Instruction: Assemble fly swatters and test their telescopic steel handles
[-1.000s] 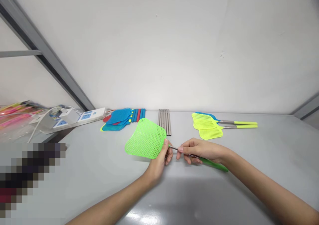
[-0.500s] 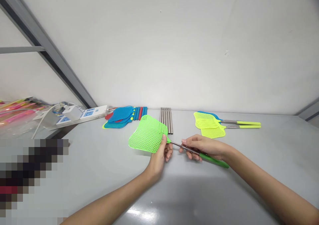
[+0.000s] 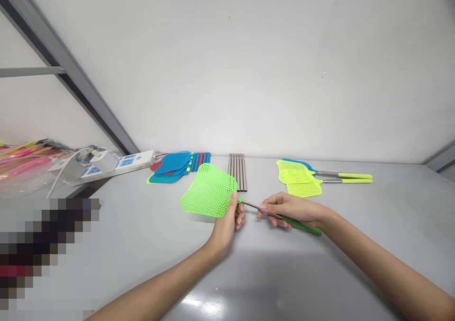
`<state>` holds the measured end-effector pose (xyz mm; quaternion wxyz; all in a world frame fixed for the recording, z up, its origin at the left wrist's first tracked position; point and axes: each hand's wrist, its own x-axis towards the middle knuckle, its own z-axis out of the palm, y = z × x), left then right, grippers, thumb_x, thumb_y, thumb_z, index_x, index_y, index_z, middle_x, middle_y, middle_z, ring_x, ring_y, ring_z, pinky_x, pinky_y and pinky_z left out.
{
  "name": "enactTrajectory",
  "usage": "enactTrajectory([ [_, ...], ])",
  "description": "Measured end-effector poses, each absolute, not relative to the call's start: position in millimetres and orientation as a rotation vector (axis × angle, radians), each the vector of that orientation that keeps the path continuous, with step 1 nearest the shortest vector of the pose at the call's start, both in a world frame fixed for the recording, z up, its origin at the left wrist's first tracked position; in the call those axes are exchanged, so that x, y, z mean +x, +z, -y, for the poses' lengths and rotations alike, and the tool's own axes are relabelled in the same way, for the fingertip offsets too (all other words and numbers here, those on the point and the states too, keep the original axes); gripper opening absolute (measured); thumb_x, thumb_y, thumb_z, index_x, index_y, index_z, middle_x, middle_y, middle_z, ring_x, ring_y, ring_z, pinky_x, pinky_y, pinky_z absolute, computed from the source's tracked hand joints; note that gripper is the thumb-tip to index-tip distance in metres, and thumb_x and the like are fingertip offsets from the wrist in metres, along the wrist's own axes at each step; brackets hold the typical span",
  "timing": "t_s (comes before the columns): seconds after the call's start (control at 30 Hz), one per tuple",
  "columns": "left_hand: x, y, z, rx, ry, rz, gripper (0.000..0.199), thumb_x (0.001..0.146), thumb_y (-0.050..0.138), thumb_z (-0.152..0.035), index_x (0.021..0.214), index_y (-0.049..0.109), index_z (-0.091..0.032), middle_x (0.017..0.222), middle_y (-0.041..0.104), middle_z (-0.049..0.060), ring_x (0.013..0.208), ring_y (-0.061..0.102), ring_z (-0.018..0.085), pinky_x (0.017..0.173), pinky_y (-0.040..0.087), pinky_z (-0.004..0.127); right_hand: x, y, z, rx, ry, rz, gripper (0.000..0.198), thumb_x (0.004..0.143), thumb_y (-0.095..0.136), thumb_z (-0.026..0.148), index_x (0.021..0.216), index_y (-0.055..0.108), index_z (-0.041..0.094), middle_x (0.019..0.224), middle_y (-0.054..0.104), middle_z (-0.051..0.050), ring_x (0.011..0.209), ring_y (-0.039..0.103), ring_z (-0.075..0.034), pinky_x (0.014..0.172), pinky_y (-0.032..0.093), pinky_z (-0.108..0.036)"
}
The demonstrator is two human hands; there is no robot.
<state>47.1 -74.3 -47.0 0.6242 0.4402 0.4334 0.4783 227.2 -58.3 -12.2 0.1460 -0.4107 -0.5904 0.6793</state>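
A green fly swatter (image 3: 210, 191) with a mesh head, a thin metal rod and a dark green grip is held above the table between both hands. My left hand (image 3: 229, 219) pinches the base of its head, thumb on top. Around the metal rod, close to the green grip, the fingers of my right hand (image 3: 284, 209) are closed. Behind the swatter head lie several metal tubes (image 3: 241, 172) side by side. To the right, swatters with yellow mesh heads (image 3: 298, 179) and yellow grips lie flat, a blue head partly beneath them.
At the back left, blue and red swatter heads (image 3: 172, 164) are stacked beside a row of blue, red and yellow grips (image 3: 199, 162). A white power strip (image 3: 133, 161) with plugs and cables stands at the left, near bagged colourful items (image 3: 26, 162). A wall closes off the grey table (image 3: 270, 273) behind.
The green swatter has shifted slightly to the left. Its grip end has moved left and up a little, with my right hand still around the rod.
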Motion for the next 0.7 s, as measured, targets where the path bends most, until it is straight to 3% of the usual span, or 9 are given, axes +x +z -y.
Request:
enactTrajectory([
  [0.23,46.9,-45.3,76.2,1.421,0.976,-1.068,0.049,0.084,0.031,-0.052,0.049,0.033,-0.018,0.043,0.03,-0.006,0.041,0.029,0.007,0.047,0.026,0.023,221.7,-11.3,64.8,-1.154,1.9,1.704,0.036,0.077,0.052,0.046,0.074,0.059,0.011,0.055,0.048,0.002,0.039,0.035,-0.003,0.037,0.026,-0.017],
  [0.43,50.8,-46.0,80.5,1.233,0.959,-0.908,0.046,0.077,0.035,-0.06,0.057,0.03,-0.019,0.046,0.024,-0.008,0.039,0.02,0.006,0.041,0.017,0.023,215.4,-6.3,72.1,-1.148,2.02,1.518,0.03,0.075,0.055,0.041,0.067,0.055,0.012,0.048,0.037,0.007,0.035,0.025,-0.002,0.035,0.016,-0.018],
  [0.7,52.7,-39.9,88.8,1.187,0.949,-0.844,0.046,0.073,0.039,-0.063,0.062,0.032,-0.02,0.048,0.026,-0.008,0.041,0.02,0.006,0.042,0.016,0.023,214.6,-1.9,74.3,-1.158,2.117,1.446,0.027,0.074,0.056,0.038,0.066,0.056,0.012,0.044,0.037,0.007,0.033,0.025,-0.001,0.033,0.014,-0.018],
])
